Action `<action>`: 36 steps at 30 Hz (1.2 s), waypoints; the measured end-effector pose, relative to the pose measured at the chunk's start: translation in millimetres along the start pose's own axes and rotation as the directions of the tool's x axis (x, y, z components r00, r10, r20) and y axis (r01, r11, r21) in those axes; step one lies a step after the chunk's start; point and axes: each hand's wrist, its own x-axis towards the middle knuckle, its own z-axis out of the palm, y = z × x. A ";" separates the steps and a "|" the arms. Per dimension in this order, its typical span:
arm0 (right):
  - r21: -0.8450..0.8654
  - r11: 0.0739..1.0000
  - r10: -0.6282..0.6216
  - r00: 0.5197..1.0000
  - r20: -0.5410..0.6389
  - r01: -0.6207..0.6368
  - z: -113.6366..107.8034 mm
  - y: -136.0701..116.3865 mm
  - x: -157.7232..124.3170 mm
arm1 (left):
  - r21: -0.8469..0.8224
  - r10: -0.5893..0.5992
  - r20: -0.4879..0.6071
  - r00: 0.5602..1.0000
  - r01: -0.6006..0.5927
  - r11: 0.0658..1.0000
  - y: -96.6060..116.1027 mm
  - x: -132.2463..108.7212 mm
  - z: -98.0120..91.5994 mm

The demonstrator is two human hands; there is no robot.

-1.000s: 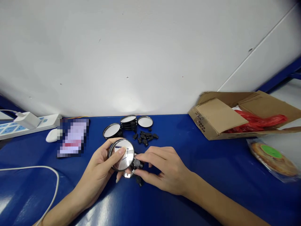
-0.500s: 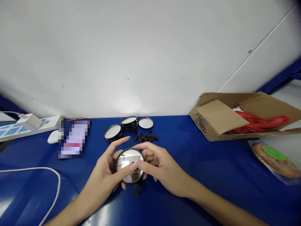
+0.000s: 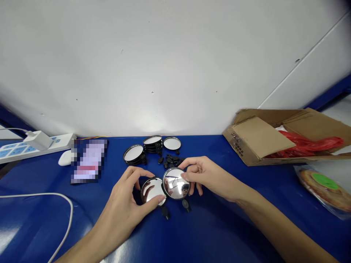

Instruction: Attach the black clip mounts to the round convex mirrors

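Left hand (image 3: 127, 199): half-curled round the left mirror, thumb at its near right edge, fingertips on the far rim.
Left mirror (image 3: 152, 189): right of that hand; desk (image 3: 216, 230) contact, I cannot tell.
Black stubs (image 3: 165, 212): one at each mirror's near side, long axis towards the person, slightly rightward.
Right mirror (image 3: 173, 184): overlaps the left mirror's right edge.
Right hand (image 3: 204, 173): pinches the right mirror's right side, thumb on glass.
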 end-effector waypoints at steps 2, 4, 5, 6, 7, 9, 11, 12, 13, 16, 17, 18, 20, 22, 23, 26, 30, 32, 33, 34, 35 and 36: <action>0.006 1.000 0.016 1.000 0.004 -0.016 -2.0 1.6 0.2 | 0.030 0.028 0.049 0.998 -0.030 0.999 -1.0 -1.4 1.6; 0.012 0.999 0.030 1.000 0.003 -0.030 -4.6 4.0 0.8 | 0.038 0.060 0.076 0.995 -0.062 0.997 -3.4 -2.3 2.7; 0.013 0.999 0.038 0.999 0.000 -0.038 -6.4 5.0 1.1 | 0.039 0.070 0.080 0.994 -0.074 0.997 -4.9 -2.5 3.0; 0.007 0.999 0.044 0.999 -0.005 -0.044 -8.5 5.7 1.2 | 0.043 0.074 0.083 0.994 -0.078 0.996 -6.4 -2.5 3.0; -0.009 0.999 0.050 0.999 -0.011 -0.050 -10.6 5.9 1.1 | 0.045 0.071 0.085 0.994 -0.075 0.996 -7.8 -2.1 2.8; -0.064 0.996 0.065 0.998 -0.013 -0.066 -14.7 5.3 0.2 | 0.041 0.046 0.092 0.995 -0.050 0.998 -10.2 -0.7 1.7; -0.122 0.989 0.087 0.996 0.027 -0.083 -17.5 3.9 -1.2 | 0.025 0.018 0.104 0.994 -0.021 0.999 -12.1 1.3 0.0; -0.147 0.985 0.101 0.993 0.055 -0.092 -18.3 3.4 -1.8 | 0.017 0.005 0.110 0.994 -0.007 1.000 -12.8 2.4 -0.9; -0.168 0.981 0.111 0.991 0.080 -0.097 -18.8 3.2 -2.3 | 0.010 -0.006 0.118 0.993 0.005 1.000 -13.4 3.2 -1.7; -0.216 0.972 0.117 0.987 0.110 -0.091 -18.6 4.3 -2.8 | -0.007 -0.027 0.143 0.989 0.028 1.000 -14.4 4.4 -3.6; -0.228 0.970 0.114 0.988 0.108 -0.087 -18.2 5.1 -2.7 | -0.012 -0.031 0.148 0.988 0.033 0.999 -14.5 4.3 -4.1; -0.237 0.968 0.112 0.988 0.105 -0.084 -17.7 6.0 -2.5 | -0.016 -0.034 0.154 0.988 0.037 0.999 -14.5 4.2 -4.4; -0.252 0.964 0.111 0.989 0.095 -0.084 -16.4 7.8 -2.3 | -0.016 -0.042 0.157 0.987 0.045 0.999 -14.5 4.0 -5.1; -0.259 0.962 0.117 0.990 0.081 -0.092 -14.8 9.5 -2.4 | -0.011 -0.054 0.160 0.986 0.057 0.998 -14.7 4.3 -5.9; -0.257 0.961 0.123 0.989 0.077 -0.100 -13.7 10.5 -2.4 | -0.008 -0.059 0.161 0.985 0.061 0.998 -14.8 4.7 -6.4; -0.224 0.968 0.138 0.987 0.080 -0.117 -10.0 13.8 -1.4 | 0.000 -0.069 0.163 0.984 0.070 0.998 -15.1 5.8 -7.8; -0.114 0.988 0.116 0.992 0.057 -0.109 -4.9 17.3 3.3 | 0.013 -0.069 0.158 0.985 0.068 0.998 -13.1 5.3 -8.2; -0.055 0.992 0.114 0.993 0.024 -0.112 -3.5 18.5 6.1 | 0.017 -0.073 0.149 0.986 0.072 0.997 -11.7 4.5 -7.5; -0.030 0.993 0.115 0.993 0.007 -0.114 -3.2 19.3 7.4 | 0.019 -0.076 0.144 0.987 0.074 0.997 -11.1 4.2 -7.0; -0.008 0.993 0.114 0.993 -0.008 -0.114 -3.2 20.1 8.5 | 0.022 -0.075 0.140 0.987 0.073 0.997 -10.8 4.0 -6.6; 0.008 0.994 0.110 0.994 -0.021 -0.110 -3.5 21.0 9.4 | 0.026 -0.071 0.137 0.988 0.068 0.997 -10.6 3.9 -6.1; 0.018 0.994 0.105 0.994 -0.032 -0.104 -3.9 21.9 10.1 | 0.033 -0.065 0.137 0.988 0.061 0.998 -10.6 3.9 -5.7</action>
